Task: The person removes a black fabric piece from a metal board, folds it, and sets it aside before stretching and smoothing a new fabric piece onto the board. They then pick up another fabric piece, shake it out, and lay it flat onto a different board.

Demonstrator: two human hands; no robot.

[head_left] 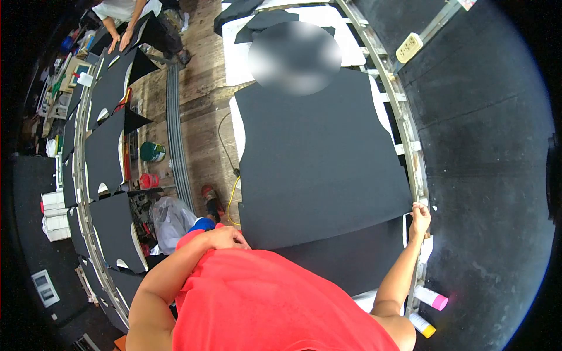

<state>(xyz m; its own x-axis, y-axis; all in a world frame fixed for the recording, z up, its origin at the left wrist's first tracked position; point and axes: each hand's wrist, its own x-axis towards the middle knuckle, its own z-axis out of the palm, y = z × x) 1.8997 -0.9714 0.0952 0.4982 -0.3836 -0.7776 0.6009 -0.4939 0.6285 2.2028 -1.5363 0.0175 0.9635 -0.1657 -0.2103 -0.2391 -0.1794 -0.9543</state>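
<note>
A black fabric panel point(322, 152), cut like a shirt body, lies over a white board point(231, 67) in front of me. At its near right corner, beside the metal rail, my right hand point(420, 219) pinches the fabric edge between thumb and fingers. My left hand point(228, 238) is close to my body at the near left corner, its fingers curled on the edge and partly hidden. Another dark panel point(351, 257) shows under the near edge. A blurred oval covers the far end of the top panel.
A metal rail point(404, 117) runs along the right, with a power socket point(409, 48) above it. Two capped bottles point(431, 298) are near my right elbow. More black panels point(105, 155) line the left table, where another person's hands point(121, 40) work. A green can point(152, 152) stands between.
</note>
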